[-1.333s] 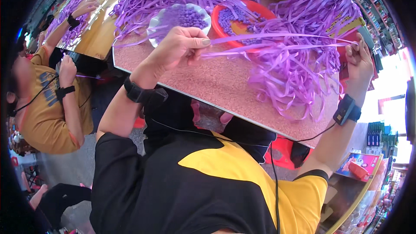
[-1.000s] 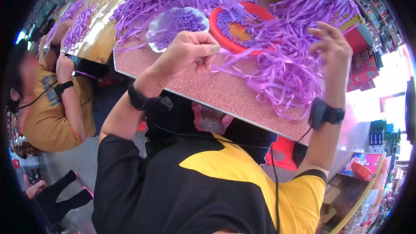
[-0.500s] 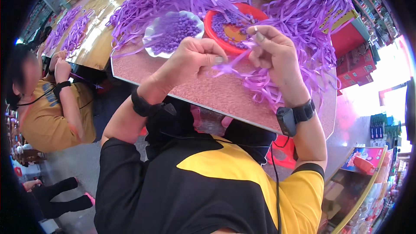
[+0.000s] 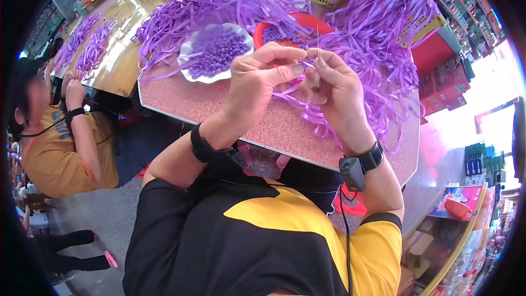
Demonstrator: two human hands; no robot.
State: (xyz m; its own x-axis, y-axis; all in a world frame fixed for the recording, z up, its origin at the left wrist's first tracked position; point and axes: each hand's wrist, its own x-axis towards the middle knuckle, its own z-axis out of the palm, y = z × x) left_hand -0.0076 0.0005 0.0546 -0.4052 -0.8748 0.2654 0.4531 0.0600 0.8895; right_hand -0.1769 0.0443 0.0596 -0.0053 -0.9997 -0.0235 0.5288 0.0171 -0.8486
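Both hands are drawn close together above the near edge of the speckled pink tabletop (image 4: 241,111), which looks like the way one works on something too fine to handle at arm's length. The left hand (image 4: 257,85) is curled shut, its thumb and forefinger pinched on a thin purple plastic ribbon strip (image 4: 290,96) that trails down toward the table. The right hand (image 4: 334,90) is closed too, fingertips nipping what seems to be a thin needle or wire (image 4: 318,41) standing upright, just beside the left thumb; I cannot tell its exact kind. The strip sits right between the two hands, touching both. Just behind the left hand lies a scalloped white dish of small purple beads (image 4: 216,49), and behind the right a round red tray (image 4: 298,24), both within reach. Heaps of loose purple ribbon (image 4: 378,38) spill around them. At the left, a seated person in a mustard shirt (image 4: 57,151) works at a neighbouring table.
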